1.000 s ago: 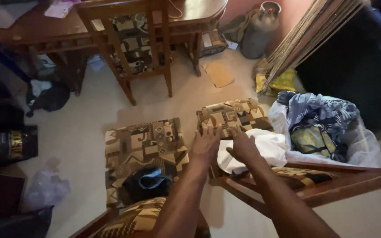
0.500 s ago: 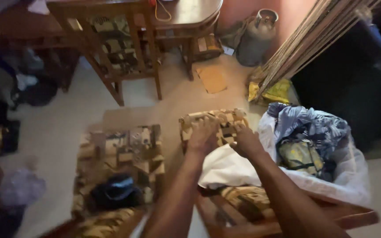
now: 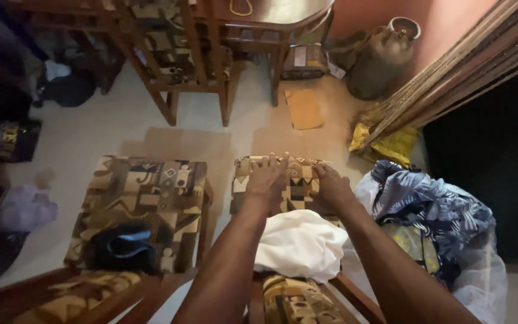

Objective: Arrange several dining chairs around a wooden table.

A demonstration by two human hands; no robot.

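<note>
1. Both hands lay flat on the far end of the patterned chair cushion [image 3: 298, 180]: the left hand [image 3: 268, 178] with fingers spread, the right hand [image 3: 333, 185] with fingers together and slightly curled, neither one pinching anything.
2. A white folded cloth [image 3: 301, 245] rested on the same cushion between the forearms, nearer the person and not held.
3. Risk, as I judged it: with both forearms passing close beside the loose white cloth, a drag of either arm could have unfolded it or pushed it off the cushion's edge onto the floor [image 3: 115, 135].
4. A heap of blue patterned clothes [image 3: 433, 210] in a clear plastic bag sat just beside the right arm and could have been knocked over.
5. A second patterned cushion [image 3: 145, 198] to the left carried a dark folded garment [image 3: 121, 246].
6. Further off stood a wooden chair [image 3: 181, 54], a wooden bench [image 3: 277, 12], and a gas cylinder [image 3: 385, 57] against the wall; the light was dim.
</note>
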